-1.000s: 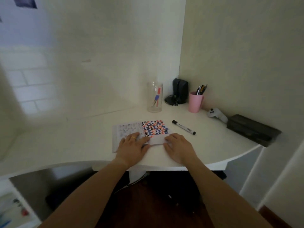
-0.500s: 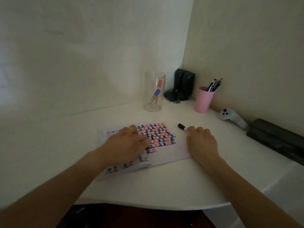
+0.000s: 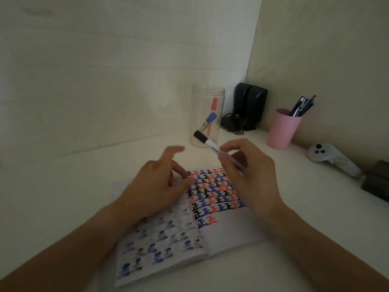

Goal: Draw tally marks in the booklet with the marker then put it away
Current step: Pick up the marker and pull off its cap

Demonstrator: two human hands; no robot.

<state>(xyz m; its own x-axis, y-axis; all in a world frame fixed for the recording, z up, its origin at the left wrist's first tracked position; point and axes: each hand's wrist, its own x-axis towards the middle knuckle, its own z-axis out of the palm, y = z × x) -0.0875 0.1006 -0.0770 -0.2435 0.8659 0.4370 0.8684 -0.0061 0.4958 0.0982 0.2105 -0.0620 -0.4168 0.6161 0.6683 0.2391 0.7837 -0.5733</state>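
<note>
Fingers (image 3: 226, 151) of right hand (image 3: 248, 175) pinch capped marker (image 3: 207, 142) — left hand (image 3: 160, 186) seemingly loose.

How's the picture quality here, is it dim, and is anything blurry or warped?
Head view: dim, flat indoor light, no glare. The left hand is motion-blurred at the fingertips, and the marker in the right hand is slightly smeared. The booklet prints are sharp on the right page, soft on the left. Wide-angle distortion bends the wall corner.

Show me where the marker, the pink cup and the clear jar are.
marker (image 3: 210, 143), head view, white barrel near black cap
pink cup (image 3: 282, 131), head view, front wall
clear jar (image 3: 202, 110), head view, left side wall
</note>
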